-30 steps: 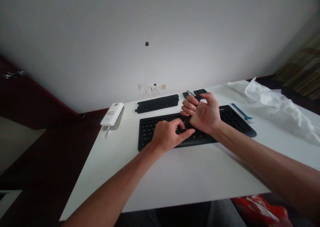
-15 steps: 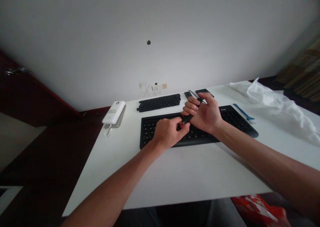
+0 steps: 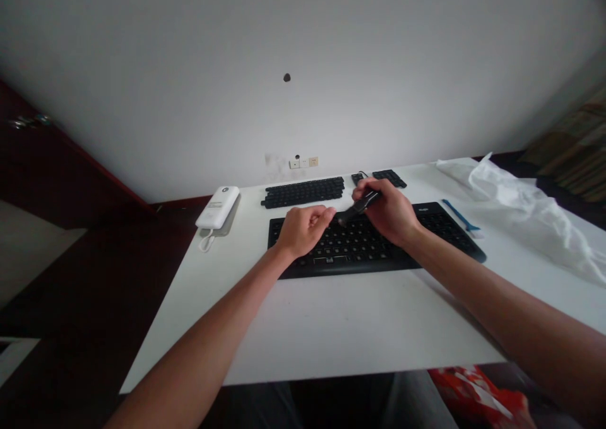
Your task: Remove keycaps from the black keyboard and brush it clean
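We've got both hands over the black keyboard (image 3: 369, 243), which lies flat on the white table (image 3: 331, 328). Right hand (image 3: 386, 211) grips a small black tool (image 3: 355, 213), angled down-left, tip just above the keys. Left hand (image 3: 303, 227) is loosely curled, fingers close together just beside the tool's tip; we can't tell if it holds anything. Behind the keyboard: a row of loose black keycaps (image 3: 303, 192) and a smaller keycap cluster (image 3: 381, 178). White power bank (image 3: 218, 207) far left, blue brush (image 3: 461, 217) and crumpled white cloth (image 3: 521, 205) to the right.
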Motion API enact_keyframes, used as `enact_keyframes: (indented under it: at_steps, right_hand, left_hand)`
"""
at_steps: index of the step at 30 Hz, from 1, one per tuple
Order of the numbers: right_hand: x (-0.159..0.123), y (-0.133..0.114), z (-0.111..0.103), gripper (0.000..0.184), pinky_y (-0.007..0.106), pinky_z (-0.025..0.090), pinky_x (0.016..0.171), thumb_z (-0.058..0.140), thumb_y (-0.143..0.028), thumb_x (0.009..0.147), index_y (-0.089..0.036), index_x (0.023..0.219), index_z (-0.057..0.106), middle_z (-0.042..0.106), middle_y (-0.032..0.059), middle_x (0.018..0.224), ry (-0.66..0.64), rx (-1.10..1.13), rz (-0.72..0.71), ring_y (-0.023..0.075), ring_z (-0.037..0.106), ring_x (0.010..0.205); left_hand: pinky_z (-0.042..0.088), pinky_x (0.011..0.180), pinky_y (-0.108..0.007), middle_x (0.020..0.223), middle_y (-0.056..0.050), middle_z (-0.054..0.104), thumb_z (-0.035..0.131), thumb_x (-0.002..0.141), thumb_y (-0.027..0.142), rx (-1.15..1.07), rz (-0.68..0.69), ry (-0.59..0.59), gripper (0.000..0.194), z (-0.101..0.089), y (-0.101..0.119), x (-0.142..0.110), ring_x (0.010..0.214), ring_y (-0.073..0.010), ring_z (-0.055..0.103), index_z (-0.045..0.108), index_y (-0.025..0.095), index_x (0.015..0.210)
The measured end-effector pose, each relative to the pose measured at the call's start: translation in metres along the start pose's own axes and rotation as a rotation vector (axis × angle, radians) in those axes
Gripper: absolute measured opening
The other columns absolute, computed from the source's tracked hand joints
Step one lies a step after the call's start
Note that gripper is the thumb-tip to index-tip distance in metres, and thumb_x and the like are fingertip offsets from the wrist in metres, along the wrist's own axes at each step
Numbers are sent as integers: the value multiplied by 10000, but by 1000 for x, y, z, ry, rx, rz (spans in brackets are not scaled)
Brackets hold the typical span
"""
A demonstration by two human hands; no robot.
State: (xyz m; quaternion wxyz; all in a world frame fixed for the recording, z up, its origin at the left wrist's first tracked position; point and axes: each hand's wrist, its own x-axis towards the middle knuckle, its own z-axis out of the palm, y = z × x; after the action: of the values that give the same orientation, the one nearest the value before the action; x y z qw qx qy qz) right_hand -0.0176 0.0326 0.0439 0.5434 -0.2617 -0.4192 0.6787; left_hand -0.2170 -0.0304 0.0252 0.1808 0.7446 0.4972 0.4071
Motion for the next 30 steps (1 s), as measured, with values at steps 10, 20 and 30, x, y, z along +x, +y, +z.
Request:
enact_keyframes:
  at_steps: [10,20,30]
  right_hand:
    - [-18,-6,12,288,277,224,472,541,-289,832,-203,568,462,240,-71,499,-361,97,84,92,178,425]
    - [-23,4,20,370,283,222,472,548,-302,843,-221,559,324,229,-74,492,-435,83,95,94,174,423]
    - [-29,12,28,383,286,188,464,561,-316,845,-224,561,321,223,-76,487,-463,-46,81,90,163,420]
  left_hand:
    - [215,569,-296,545,46,321,496,985,483,30,-106,80,520,-6,-27,8,542,-99,290,377,181,579]
    - [210,579,-299,527,46,336,500,967,426,110,-117,6,481,-5,-24,8,532,-97,299,376,176,575]
    - [209,573,-300,516,37,369,497,951,425,131,-123,15,476,-4,-24,9,518,-105,332,396,183,554]
